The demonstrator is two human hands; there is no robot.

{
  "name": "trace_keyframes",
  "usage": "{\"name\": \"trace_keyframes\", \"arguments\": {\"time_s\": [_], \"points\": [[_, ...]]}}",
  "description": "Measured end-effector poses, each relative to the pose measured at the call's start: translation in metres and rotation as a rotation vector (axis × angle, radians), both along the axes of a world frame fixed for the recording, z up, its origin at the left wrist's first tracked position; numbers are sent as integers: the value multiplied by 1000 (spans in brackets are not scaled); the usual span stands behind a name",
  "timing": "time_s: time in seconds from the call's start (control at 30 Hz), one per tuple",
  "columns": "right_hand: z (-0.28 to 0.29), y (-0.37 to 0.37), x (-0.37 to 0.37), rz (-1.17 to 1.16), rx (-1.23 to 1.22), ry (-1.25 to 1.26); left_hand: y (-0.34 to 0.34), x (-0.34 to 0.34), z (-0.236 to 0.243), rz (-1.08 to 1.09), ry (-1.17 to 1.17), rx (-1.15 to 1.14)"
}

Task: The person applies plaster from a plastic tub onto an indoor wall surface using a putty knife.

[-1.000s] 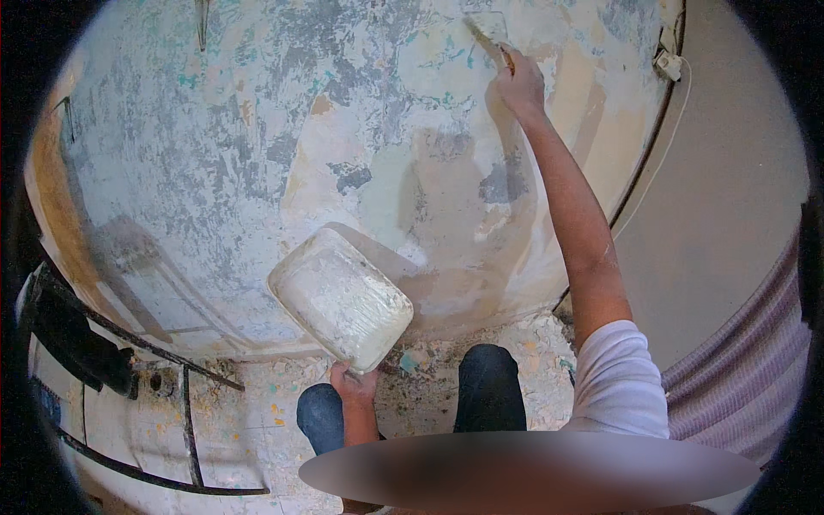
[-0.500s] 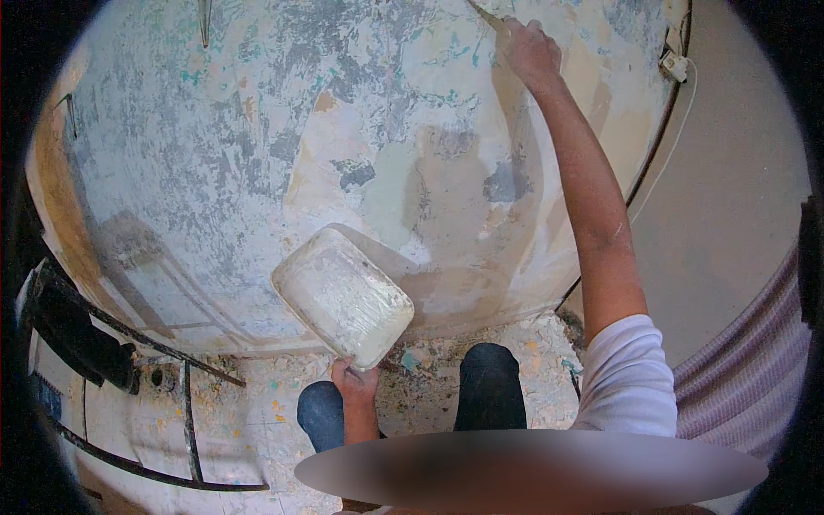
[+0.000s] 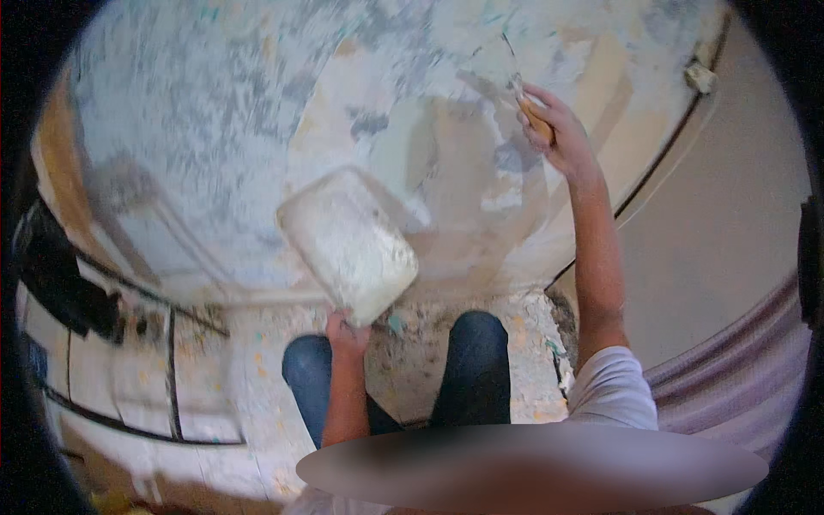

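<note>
My left hand [image 3: 348, 330] grips the near edge of a whitish rectangular tray [image 3: 343, 232], held out over my knees in front of the wall. White paste smears its inside. My right hand [image 3: 560, 133] is closed around the wooden handle of a putty knife [image 3: 538, 120], whose thin blade points up and to the left. The blade seems a little off the wall, though blur makes the gap hard to judge. The wall [image 3: 215, 129] is patchy, with grey, white, beige and bits of green.
A dark metal frame [image 3: 174, 373] stands at the lower left, with a black cloth-like item [image 3: 60, 266] over it. Flakes and crumbs litter the floor [image 3: 257, 343] along the wall. On the right are a white electrical box [image 3: 700, 78] with a cable and a striped purple cloth [image 3: 730, 360].
My right hand with the putty knife has come down and slightly right from high on the wall. The view has shifted a little; my left hand still holds the tray.
</note>
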State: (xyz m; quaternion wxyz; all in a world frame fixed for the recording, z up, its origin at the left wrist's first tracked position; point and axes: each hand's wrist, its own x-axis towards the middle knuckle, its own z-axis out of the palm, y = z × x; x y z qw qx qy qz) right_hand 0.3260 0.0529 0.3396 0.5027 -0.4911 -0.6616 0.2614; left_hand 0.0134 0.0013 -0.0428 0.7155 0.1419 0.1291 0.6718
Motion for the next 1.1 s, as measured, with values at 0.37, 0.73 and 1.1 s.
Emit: {"name": "trace_keyframes", "arguments": {"time_s": [0.37, 0.73, 1.1], "points": [[-223, -77, -114, 370, -646, 713, 10, -8, 44, 19, -97, -17], [-266, -111, -99, 111, -779, 579, 11, -5, 53, 148, -105, 19], [-259, -103, -109, 25, 206, -674, 10, -9, 57, 91, -44, 20]]}}
